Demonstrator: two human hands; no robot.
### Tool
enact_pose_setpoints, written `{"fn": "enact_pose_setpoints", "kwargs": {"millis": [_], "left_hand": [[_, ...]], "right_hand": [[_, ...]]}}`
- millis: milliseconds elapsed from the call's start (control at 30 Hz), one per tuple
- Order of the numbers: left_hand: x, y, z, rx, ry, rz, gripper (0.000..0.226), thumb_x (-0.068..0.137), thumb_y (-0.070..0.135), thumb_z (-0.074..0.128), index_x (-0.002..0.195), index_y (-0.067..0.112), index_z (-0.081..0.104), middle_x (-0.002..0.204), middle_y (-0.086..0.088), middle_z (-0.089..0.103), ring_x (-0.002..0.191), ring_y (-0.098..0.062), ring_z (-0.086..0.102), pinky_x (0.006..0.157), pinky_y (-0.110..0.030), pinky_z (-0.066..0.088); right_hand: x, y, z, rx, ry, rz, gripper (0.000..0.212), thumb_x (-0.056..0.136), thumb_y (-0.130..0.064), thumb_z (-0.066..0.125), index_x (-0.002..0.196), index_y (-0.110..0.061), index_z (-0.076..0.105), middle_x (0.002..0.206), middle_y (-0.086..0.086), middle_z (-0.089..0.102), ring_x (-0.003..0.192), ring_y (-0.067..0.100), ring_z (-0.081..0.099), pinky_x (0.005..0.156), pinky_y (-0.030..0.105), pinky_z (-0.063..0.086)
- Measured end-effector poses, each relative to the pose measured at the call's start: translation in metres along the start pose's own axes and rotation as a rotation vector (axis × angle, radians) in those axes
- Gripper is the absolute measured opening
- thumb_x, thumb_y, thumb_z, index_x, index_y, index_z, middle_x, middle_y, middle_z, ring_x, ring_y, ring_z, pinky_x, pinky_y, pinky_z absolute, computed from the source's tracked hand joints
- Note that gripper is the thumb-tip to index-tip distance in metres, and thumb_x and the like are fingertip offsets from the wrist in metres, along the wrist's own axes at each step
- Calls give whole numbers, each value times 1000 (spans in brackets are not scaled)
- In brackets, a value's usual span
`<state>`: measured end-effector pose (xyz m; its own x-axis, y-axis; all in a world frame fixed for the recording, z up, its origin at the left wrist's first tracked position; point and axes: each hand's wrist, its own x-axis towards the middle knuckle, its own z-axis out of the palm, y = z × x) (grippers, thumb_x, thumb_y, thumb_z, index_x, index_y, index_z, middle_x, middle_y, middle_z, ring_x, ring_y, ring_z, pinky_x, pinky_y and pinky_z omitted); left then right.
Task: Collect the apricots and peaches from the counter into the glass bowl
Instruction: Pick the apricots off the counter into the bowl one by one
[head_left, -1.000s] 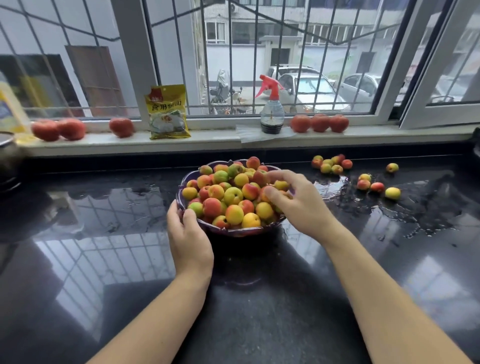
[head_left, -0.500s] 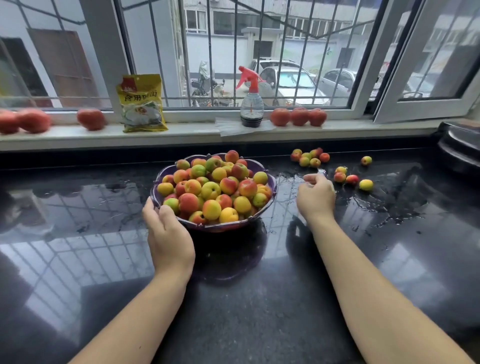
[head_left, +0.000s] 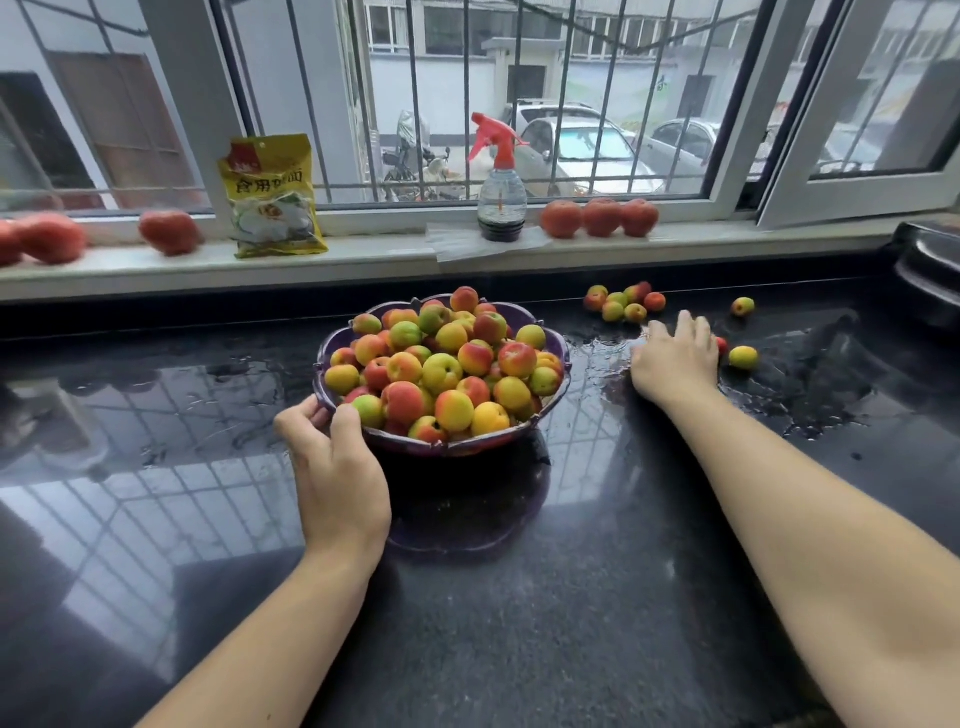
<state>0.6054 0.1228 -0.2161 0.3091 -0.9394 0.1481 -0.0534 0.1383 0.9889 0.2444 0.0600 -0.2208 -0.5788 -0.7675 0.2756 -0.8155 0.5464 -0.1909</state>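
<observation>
Mid-collection — left hand (head_left: 337, 470) gripping bowl (head_left: 563, 358) rim, right hand (head_left: 675, 358) spread flat over loose fruit (head_left: 743, 357) on wet tabletop (head_left: 597, 571). Next: closing fingers, carrying across to heaped bowl.

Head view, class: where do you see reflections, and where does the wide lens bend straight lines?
Head view: the wet black counter mirrors the window grid as pale glare left of the glass bowl; head view: the window frame leans and the sill bows toward the edges.
</observation>
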Motion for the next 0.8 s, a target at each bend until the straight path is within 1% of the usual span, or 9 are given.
{"fn": "enact_pose_setpoints", "kwargs": {"millis": [100, 167, 267, 367, 433, 533, 600, 700, 800], "left_hand": [[0, -1, 1, -18, 3, -5, 16, 112, 32, 42, 127, 29, 39, 130, 0, 54, 122, -21, 56, 106, -50, 51], [0, -1, 1, -29, 3, 1, 15, 112, 33, 42, 127, 29, 39, 129, 0, 54, 122, -21, 56, 104, -48, 52], [0, -1, 1, -21, -1, 1, 19, 110, 38, 43, 127, 31, 38, 131, 0, 55, 121, -20, 57, 104, -51, 53], [0, -1, 0, -27, -12, 5, 21, 106, 42, 42, 126, 34, 38, 127, 3, 55, 120, -19, 58, 102, -51, 56], [0, -2, -1, -41, -9, 5, 17, 110, 37, 43, 126, 33, 38, 120, 9, 54, 119, -18, 58, 99, -47, 57], [0, -2, -1, -38, 4, 4, 14, 112, 32, 43, 125, 31, 40, 122, 6, 55, 120, -20, 59, 100, -48, 55], [1, -1, -1, -22, 11, -7, 14, 111, 32, 44, 124, 32, 41, 124, 5, 56, 118, -19, 58, 103, -51, 54], [1, 0, -2, -12, 19, -21, 16, 111, 33, 44, 127, 31, 41, 125, 4, 57, 115, -18, 59, 102, -51, 54], [2, 0, -4, -29, 11, -21, 18, 111, 31, 45, 128, 30, 42, 126, 4, 57, 116, -18, 58, 100, -44, 52]], "right_hand": [[3, 4, 3, -34, -43, 3, 48, 102, -35, 40, 139, -8, 52, 154, 21, 36, 146, 39, 25, 120, 48, 19], [0, 4, 4, -50, 96, -90, 37, 100, -26, 45, 125, -3, 60, 137, 21, 53, 129, 40, 41, 111, 47, 32], [-6, 4, 0, -47, 281, -112, 29, 92, -14, 53, 116, -3, 65, 130, 21, 54, 117, 41, 44, 99, 46, 38], [-9, 3, -5, -58, 64, 29, 33, 92, -14, 50, 124, -8, 58, 138, 21, 49, 127, 43, 38, 102, 47, 37], [-13, 5, -6, -67, -28, 43, 31, 93, -12, 51, 123, -7, 56, 132, 23, 53, 126, 45, 41, 101, 46, 41], [-20, -12, -22, 65, 38, -39, 31, 92, -13, 59, 122, -9, 63, 124, 20, 62, 117, 41, 54, 97, 41, 46], [-28, -41, -49, 393, 85, -85, 30, 94, -23, 63, 123, -16, 68, 119, 13, 67, 109, 33, 60, 92, 35, 47], [-53, -95, -99, 768, 42, -344, 28, 92, -32, 68, 119, -22, 70, 112, 2, 66, 100, 19, 64, 89, 32, 51], [-87, -141, -128, 749, -112, -655, 34, 95, -27, 69, 127, -17, 64, 110, -4, 68, 99, 8, 64, 87, 22, 53]]}}
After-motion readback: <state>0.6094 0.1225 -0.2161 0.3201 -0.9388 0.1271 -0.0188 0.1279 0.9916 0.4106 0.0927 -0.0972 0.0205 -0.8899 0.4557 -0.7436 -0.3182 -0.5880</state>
